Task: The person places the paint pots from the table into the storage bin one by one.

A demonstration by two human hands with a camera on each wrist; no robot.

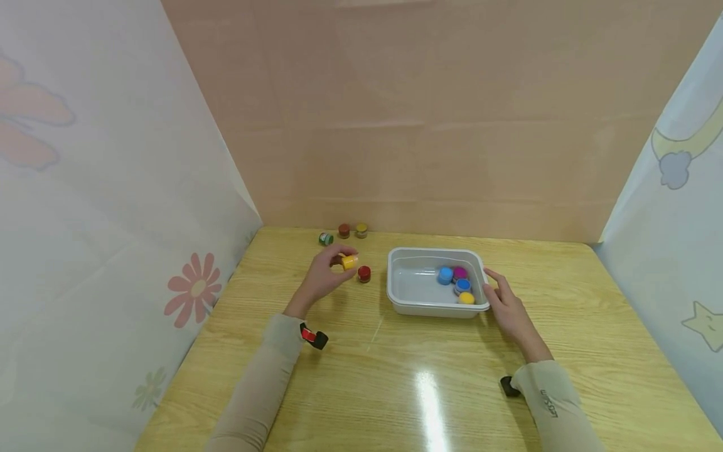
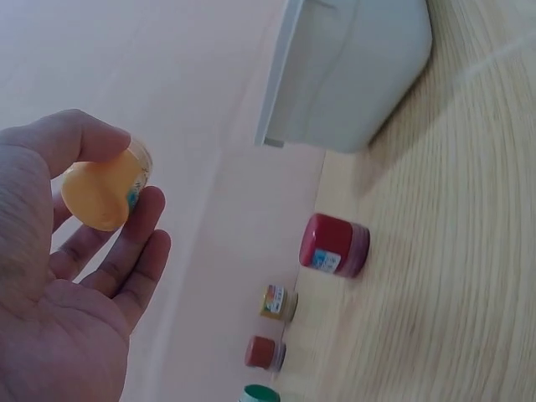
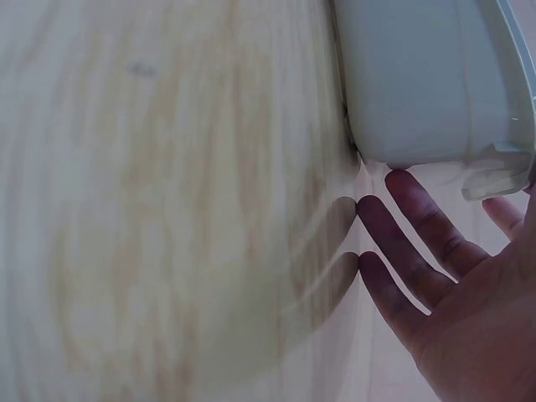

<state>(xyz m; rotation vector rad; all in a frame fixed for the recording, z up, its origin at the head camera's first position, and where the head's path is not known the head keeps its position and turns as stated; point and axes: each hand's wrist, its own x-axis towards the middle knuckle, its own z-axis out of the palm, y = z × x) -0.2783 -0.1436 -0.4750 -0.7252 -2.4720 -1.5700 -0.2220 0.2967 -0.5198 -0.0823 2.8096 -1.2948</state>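
My left hand (image 1: 327,274) pinches a small yellow-capped paint jar (image 2: 105,191) between thumb and fingers, above the table. The jar is tilted, its clear end pointing away from the palm. Just right of that hand, a dark red jar (image 1: 364,274) stands on the table. A white plastic tray (image 1: 420,306) sits to the right, holding a light blue jar (image 1: 445,275), a magenta jar (image 1: 460,274), a blue jar (image 1: 463,287) and a yellow jar (image 1: 466,298). At the tray's right end rests my right hand (image 1: 510,312), its fingers extended; in the right wrist view a fingertip meets the outer wall.
Near the table's back edge, a green jar (image 1: 326,238) lies on its side beside a brownish-red jar (image 1: 344,230) and a mustard-yellow jar (image 1: 361,230). A brown backdrop (image 1: 429,125) rises behind the wooden table (image 1: 361,389), with pale printed sheets on both sides.
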